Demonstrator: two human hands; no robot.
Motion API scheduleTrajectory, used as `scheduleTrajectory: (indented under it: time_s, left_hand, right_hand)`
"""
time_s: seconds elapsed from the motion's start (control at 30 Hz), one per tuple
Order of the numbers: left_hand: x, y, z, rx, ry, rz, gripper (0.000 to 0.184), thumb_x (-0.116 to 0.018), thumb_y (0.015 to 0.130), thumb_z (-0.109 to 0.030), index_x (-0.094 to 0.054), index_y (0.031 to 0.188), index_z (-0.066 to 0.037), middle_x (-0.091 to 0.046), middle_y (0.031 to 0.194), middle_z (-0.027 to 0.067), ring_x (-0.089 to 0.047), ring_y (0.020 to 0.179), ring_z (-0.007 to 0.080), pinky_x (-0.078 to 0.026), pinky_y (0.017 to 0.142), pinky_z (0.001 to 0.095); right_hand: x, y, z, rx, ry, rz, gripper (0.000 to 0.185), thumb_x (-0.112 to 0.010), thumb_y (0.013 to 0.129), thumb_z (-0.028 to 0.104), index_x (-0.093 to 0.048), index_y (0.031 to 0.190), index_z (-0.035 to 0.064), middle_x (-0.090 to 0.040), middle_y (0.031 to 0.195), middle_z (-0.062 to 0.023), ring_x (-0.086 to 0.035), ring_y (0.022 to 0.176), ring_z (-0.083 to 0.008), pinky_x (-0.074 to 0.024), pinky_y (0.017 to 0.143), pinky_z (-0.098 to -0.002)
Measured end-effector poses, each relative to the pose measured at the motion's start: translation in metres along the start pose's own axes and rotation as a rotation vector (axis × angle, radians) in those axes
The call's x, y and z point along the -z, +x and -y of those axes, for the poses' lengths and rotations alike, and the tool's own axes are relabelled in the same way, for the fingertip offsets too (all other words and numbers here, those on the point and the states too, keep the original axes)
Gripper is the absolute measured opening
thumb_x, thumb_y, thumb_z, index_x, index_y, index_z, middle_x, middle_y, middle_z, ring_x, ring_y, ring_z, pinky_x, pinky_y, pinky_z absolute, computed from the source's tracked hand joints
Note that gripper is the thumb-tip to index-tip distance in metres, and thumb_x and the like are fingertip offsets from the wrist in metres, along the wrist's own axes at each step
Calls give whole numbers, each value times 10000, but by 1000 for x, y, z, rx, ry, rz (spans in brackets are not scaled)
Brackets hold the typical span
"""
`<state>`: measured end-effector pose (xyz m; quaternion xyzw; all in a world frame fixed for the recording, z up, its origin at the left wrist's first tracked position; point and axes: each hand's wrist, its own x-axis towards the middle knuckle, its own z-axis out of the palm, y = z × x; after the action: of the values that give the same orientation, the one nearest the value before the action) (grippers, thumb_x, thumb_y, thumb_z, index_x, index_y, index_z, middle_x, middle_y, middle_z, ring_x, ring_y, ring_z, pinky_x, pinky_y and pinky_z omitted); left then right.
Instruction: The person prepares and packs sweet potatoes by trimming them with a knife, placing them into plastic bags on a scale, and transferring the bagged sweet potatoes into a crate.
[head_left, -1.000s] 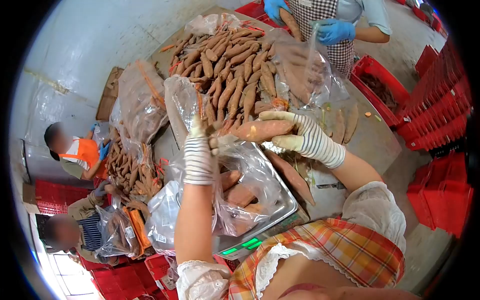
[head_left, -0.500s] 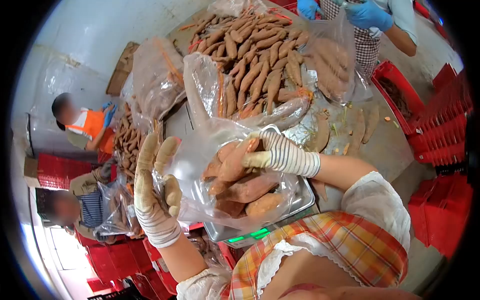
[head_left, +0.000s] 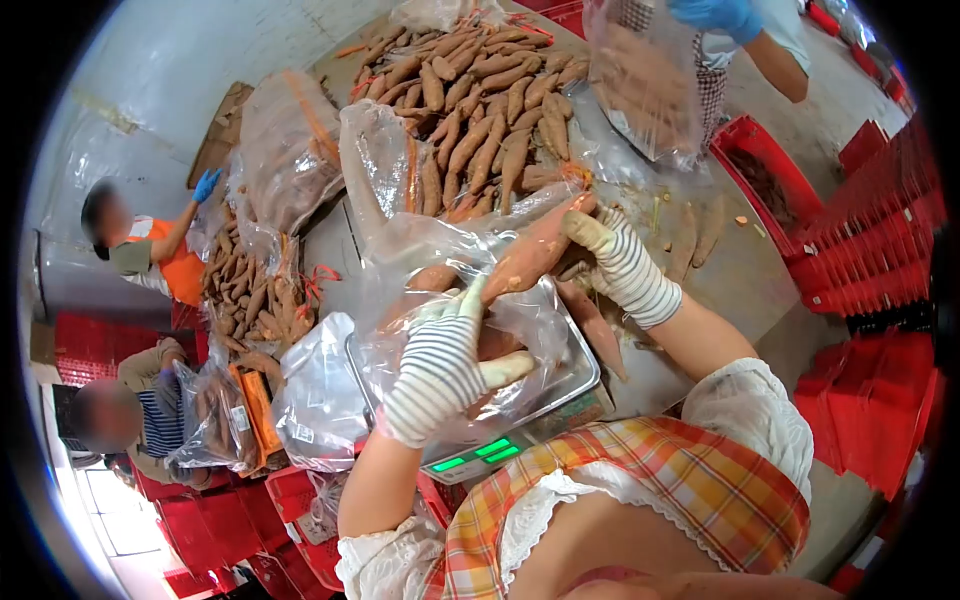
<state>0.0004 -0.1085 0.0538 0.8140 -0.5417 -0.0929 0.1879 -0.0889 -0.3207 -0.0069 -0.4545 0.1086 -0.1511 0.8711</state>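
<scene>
A clear plastic bag (head_left: 400,245) with sweet potatoes in it rests on the metal tray of a scale (head_left: 582,372) with a lit green display. In its striped glove, my right hand (head_left: 618,262) is closed on the right end of a large sweet potato (head_left: 535,248), held tilted above the bag. My left hand (head_left: 440,365), gloved alike, lies over the bag with thumb and fingers apart. Its fingertips are close to the lower end of that sweet potato; whether they touch it is unclear. The bag's film partly hides the sweet potatoes inside.
A big heap of sweet potatoes (head_left: 480,100) covers the far table. Filled bags (head_left: 290,150) stand at left. Red crates (head_left: 860,240) are stacked at right. Across the table a blue-gloved hand (head_left: 715,15) is near another full bag (head_left: 640,85). Two people work at left.
My right hand has moved up and right out of the bag with a sweet potato. My left hand has come right onto the bag. The co-worker's bag has shifted upward.
</scene>
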Motion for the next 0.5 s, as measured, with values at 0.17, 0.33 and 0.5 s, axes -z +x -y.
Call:
scheduleTrajectory:
  time_s: [0.17,0.33,0.5]
  left_hand:
    - [-21,16,-10,172,-158,189,964,-742,633,-468,-342,1290,112,-624,854,238,-624,838,347,-497,756,372]
    - [-55,14,-7,210,-366,32,1000,-765,646,-381,-242,1347,104,-620,889,205,-616,788,290,-498,708,365]
    - [-52,47,-19,670,-1496,-202,802,-707,709,-96,-237,1351,5,-598,892,100,-571,826,195,-500,739,333]
  right_hand:
    - [8,-10,10,21,175,-30,272,-589,869,239,-556,1043,34,-606,969,-71,-608,846,-165,-508,764,-299]
    - [9,2,6,118,117,-87,244,-566,863,233,-563,1017,44,-614,933,-64,-618,803,-172,-524,728,-308]
    - [21,23,2,155,128,-76,319,-522,880,287,-552,1065,29,-625,987,-92,-628,843,-218,-516,748,-354]
